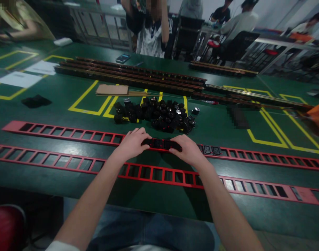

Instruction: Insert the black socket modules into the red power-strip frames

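Observation:
Two long red frames with rows of square openings lie across the green table, the far frame (96,137) and the near frame (159,174). My left hand (135,142) is on the far frame, its fingers closed round a black piece at the middle. To its right, my right hand (185,147) pinches another black piece on that same frame. Black socket modules (157,143) show in the openings between my hands, and more socket modules (211,150) sit just right of my right hand. Beyond the frame is a heap of loose black modules (162,113).
Long dark rails (133,75) lie across the table behind the heap, with a cardboard piece (112,90) in front. A phone (123,58), white papers (20,79) and an orange item (318,116) are farther off. A person (151,35) is across the table.

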Action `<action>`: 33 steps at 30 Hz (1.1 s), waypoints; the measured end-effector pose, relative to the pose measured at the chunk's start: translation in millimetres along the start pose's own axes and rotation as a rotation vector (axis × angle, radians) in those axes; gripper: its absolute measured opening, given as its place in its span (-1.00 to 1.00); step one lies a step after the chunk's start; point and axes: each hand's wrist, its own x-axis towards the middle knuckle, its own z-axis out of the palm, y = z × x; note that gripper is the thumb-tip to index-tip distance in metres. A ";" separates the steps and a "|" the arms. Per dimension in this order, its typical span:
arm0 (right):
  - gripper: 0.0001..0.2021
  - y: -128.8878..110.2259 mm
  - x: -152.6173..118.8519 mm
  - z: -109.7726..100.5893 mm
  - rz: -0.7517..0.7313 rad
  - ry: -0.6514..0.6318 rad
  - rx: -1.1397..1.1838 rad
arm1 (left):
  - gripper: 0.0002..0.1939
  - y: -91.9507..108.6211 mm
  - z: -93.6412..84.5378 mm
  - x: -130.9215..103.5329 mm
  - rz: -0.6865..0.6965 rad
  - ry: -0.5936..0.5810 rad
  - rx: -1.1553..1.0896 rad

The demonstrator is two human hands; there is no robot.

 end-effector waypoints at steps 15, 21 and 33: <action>-0.36 -5.7 -2.5 -0.3 -0.039 -0.093 -0.111 | -0.49 -51.0 0.2 -33.4 -0.100 -0.009 0.118; -0.31 3.2 -7.2 -9.2 0.001 -0.089 -0.147 | -0.49 -33.9 3.1 -22.7 -0.057 -0.014 0.129; -0.54 -5.3 -3.7 -4.5 -0.036 -0.053 -0.099 | -0.45 9.3 16.5 -4.5 -0.033 -0.030 0.173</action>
